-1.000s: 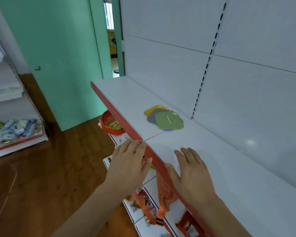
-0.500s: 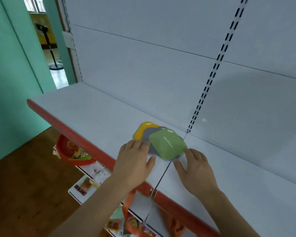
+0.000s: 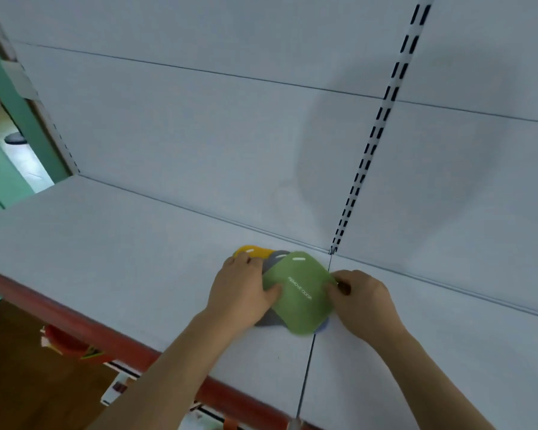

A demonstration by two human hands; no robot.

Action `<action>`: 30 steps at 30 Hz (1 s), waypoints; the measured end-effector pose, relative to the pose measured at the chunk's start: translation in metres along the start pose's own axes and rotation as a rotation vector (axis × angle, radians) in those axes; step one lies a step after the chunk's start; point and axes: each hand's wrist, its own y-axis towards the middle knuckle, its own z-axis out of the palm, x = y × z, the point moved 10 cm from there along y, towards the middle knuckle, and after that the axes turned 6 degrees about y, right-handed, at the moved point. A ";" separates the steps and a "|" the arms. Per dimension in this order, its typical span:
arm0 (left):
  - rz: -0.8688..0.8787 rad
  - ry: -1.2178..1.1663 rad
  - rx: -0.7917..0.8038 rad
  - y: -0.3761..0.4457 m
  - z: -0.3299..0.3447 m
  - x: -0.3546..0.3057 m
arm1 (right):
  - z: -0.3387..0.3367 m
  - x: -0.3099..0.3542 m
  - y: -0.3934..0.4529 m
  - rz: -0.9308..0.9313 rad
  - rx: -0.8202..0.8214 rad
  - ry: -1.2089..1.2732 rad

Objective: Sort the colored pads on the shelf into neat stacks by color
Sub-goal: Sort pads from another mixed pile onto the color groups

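**Both hands on the pad pile, lower centre of frame**

Left hand [image 3: 241, 294] lies over the left side of the overlapping pile, fingers reaching onto the yellow pad [image 3: 253, 252] and thumb pressing the left edge of the green pad [image 3: 298, 294]. The right hand [image 3: 362, 297] pinches the green pad's right edge with curled fingers. This green pad sits on top, printed with white lettering. A grey pad [image 3: 269, 319] shows beneath it at left, and a sliver of a blue pad [image 3: 323, 328] peeks out at the lower right. The pile rests on the white shelf [image 3: 106, 249], near its back panel [image 3: 199, 135], beside the slotted upright [image 3: 370, 147]. A red front edge [image 3: 75, 324] runs across the lower left.
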 end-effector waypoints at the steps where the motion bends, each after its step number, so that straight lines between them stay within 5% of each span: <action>1: -0.001 -0.031 0.002 0.003 0.000 0.001 | -0.002 0.001 -0.001 -0.008 -0.014 0.022; 5: -0.017 -0.284 0.006 0.016 -0.001 0.008 | -0.014 0.013 -0.012 0.099 -0.055 0.421; 9: -0.205 -0.793 0.016 0.023 -0.012 0.036 | -0.016 0.030 -0.019 0.190 -0.127 0.780; 12: -0.213 -1.206 0.253 0.022 -0.009 0.033 | -0.001 0.048 -0.027 0.225 -0.087 0.903; 15: -0.102 -1.028 0.322 0.022 -0.004 0.031 | 0.003 0.054 -0.036 0.268 -0.180 0.836; 17: -0.026 -0.824 0.271 0.019 -0.002 0.033 | -0.008 0.051 -0.045 0.250 -0.303 0.572; 20: 0.276 -0.750 0.367 -0.001 -0.008 0.003 | -0.019 0.056 -0.060 0.205 -0.412 0.276; 25: 0.640 -0.445 0.205 -0.028 -0.021 -0.044 | 0.011 0.051 -0.069 0.343 -0.243 0.636; 30: 0.491 -0.677 0.202 -0.012 -0.014 -0.035 | 0.025 0.042 -0.080 0.317 -0.108 0.888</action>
